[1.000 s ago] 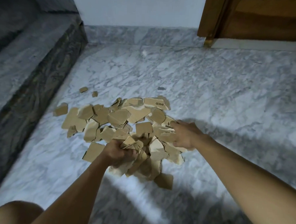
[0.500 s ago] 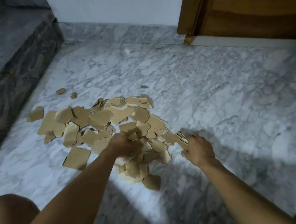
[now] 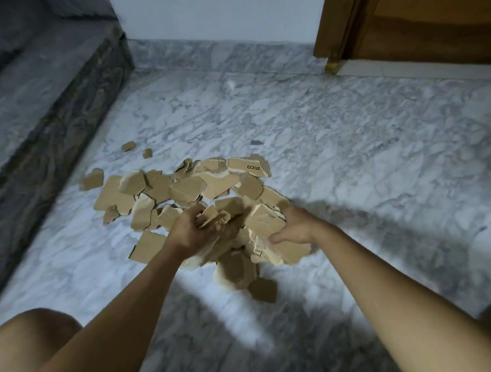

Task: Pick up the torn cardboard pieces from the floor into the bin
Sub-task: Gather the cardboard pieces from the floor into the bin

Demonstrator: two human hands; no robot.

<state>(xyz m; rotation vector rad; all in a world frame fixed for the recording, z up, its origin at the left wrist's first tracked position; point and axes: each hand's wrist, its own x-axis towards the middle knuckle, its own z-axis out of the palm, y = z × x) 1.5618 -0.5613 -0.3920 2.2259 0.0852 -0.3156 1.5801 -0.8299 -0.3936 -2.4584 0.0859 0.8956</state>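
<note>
A pile of torn brown cardboard pieces (image 3: 187, 191) lies on the marble floor (image 3: 353, 168). My left hand (image 3: 192, 231) grips a bunch of pieces at the pile's near side. My right hand (image 3: 294, 228) clutches more pieces from the right, pressing them toward the left hand. The two hands hold a shared clump (image 3: 250, 237) between them. One piece printed "PICO" (image 3: 248, 166) sits at the far edge. Two small scraps (image 3: 128, 146) lie apart at the far left. No bin is in view.
A dark stone step (image 3: 50, 135) runs along the left. A wooden door (image 3: 417, 27) stands at the back right above a marble skirting. My bare knee (image 3: 28, 342) is at the bottom left. One loose piece (image 3: 263, 289) lies just nearer than the clump.
My right hand moved back in from the right and closed on pieces beside the left hand. The clump between the hands has grown and looks slightly lifted.
</note>
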